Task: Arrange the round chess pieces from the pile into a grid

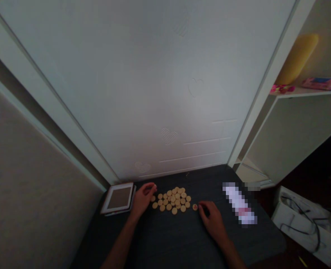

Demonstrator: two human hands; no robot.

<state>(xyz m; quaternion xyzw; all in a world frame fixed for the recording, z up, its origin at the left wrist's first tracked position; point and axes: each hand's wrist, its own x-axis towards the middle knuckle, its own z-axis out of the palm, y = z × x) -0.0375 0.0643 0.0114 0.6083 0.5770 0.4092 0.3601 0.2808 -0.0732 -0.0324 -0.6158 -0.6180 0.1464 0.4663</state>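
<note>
Several round tan wooden discs (pixel 173 200) lie clustered on a dark table (pixel 182 239) near its far edge. One disc with a red mark (pixel 195 207) sits apart at the cluster's right. My left hand (pixel 143 198) rests at the cluster's left edge, fingers curled with the tips at a disc there. My right hand (pixel 211 217) lies on the table just right of the marked disc, fingers bent and close to it. Whether either hand pinches a disc is too small to see.
A white-framed tablet (pixel 118 198) lies left of my left hand. A blurred white and pink object (pixel 239 204) lies at the right. A pale wall panel stands behind the table. Shelves (pixel 305 93) with a yellow object rise at right; a white bag (pixel 305 224) sits below.
</note>
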